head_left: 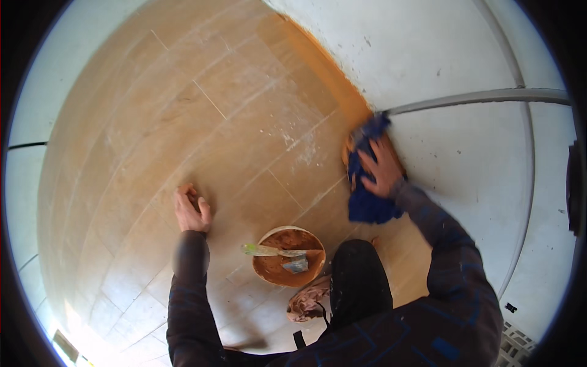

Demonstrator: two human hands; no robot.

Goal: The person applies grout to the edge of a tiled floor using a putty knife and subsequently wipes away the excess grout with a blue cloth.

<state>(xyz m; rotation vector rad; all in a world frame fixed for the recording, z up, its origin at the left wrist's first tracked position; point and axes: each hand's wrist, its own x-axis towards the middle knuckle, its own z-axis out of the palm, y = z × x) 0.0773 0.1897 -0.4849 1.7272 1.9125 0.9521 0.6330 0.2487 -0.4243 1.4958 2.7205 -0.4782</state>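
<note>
My right hand (382, 168) presses down on a crumpled dark blue cloth (370, 210), its fingers spread over the folds. The cloth lies on the orange-brown strip along the foot of the white wall, on the right. Over the tiled floor to the left, my left hand (193, 211) has its fingers curled in, with the thumb a little apart; whether anything is inside them I cannot make out. Between my arms stands a round bucket (259, 278) with orange-brown paste in it. A light-coloured stick (263, 250) and a grey-bladed scraper (296, 264) rest inside the bucket.
Beige floor tiles (153, 122) carry white specks and smears. A wet orange-brown band (333, 76) follows the base of the white wall panels (458, 140). A crumpled brownish cloth or paper (306, 303) lies between the bucket and my dark-trousered knee (361, 269).
</note>
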